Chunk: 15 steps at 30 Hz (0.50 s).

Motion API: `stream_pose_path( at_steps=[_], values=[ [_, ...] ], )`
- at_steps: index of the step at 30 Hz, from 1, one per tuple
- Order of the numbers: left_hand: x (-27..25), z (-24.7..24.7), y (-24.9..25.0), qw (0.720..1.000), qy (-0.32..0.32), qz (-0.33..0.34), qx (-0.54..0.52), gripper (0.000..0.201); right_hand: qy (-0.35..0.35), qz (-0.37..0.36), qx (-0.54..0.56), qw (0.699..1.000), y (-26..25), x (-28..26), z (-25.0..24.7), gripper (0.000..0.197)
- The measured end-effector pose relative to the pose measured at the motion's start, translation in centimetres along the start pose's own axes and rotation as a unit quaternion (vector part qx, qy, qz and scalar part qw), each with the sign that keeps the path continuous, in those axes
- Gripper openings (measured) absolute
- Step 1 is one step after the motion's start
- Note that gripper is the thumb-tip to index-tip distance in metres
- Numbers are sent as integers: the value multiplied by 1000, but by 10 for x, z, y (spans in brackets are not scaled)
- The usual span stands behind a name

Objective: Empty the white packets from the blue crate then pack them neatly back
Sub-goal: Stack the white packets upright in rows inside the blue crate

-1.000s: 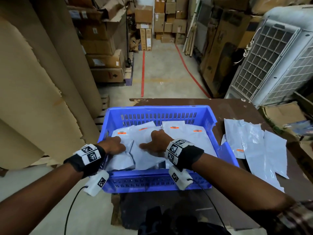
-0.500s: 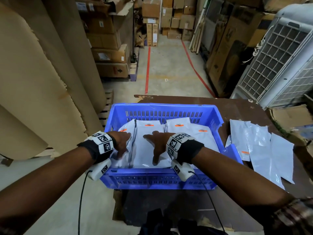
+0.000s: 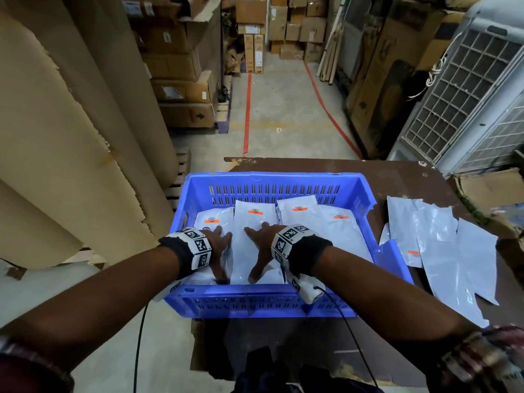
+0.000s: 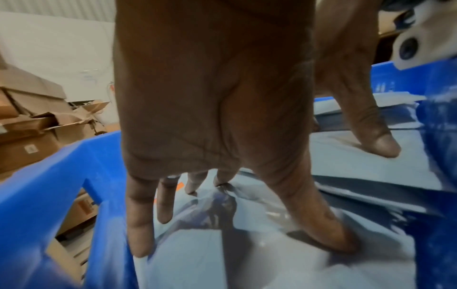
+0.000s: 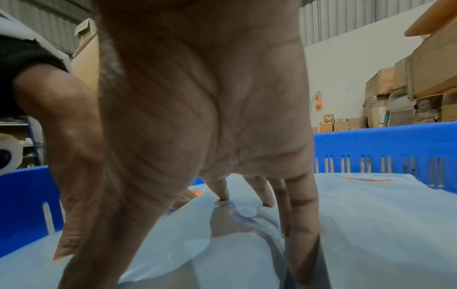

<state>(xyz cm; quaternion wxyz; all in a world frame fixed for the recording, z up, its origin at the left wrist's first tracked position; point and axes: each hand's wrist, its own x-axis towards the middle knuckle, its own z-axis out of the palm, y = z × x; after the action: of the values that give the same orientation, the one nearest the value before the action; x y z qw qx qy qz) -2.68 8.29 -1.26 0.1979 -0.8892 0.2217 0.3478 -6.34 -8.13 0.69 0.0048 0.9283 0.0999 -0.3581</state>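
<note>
Both hands, left (image 3: 219,245) and right (image 3: 262,248), are pressing spread, straight fingers (image 4: 319,219) on packets (image 3: 297,211) in the crate (image 3: 269,303), likely repacking; next, the loose packets (image 3: 442,251) on the worktop (image 3: 397,177) need fetching.

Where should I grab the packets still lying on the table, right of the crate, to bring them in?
Probably the near ends of the loose packets: they lie flat and overlapped, long axis running away from you, right of the blue crate. Come in with the right hand, now pressing packets in the crate, slide fingers under the near edge and pinch the bundle.
</note>
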Motion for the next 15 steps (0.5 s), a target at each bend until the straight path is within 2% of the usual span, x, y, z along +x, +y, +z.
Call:
stream_pose_path(
  at_steps=[7, 10, 11, 14, 15],
  values=[
    [19, 13, 2, 1000, 23, -1, -4, 144, 29, -17, 6, 999, 1, -3, 3, 124],
    [13, 2, -2, 1000, 21, 14, -15, 142, 32, -20, 5, 999, 0, -4, 2, 125],
    [10, -4, -5, 999, 14, 24, -31, 136, 32, -17, 6, 999, 0, -5, 1, 125],
    [7, -20, -13, 993, -20, 66, -97, 87, 21, -10, 15, 1000, -2, -7, -8, 120],
    [8, -22, -16, 989, -22, 80, -118, 77, 16, -10, 18, 1000, -2, -8, -13, 116]
  ],
)
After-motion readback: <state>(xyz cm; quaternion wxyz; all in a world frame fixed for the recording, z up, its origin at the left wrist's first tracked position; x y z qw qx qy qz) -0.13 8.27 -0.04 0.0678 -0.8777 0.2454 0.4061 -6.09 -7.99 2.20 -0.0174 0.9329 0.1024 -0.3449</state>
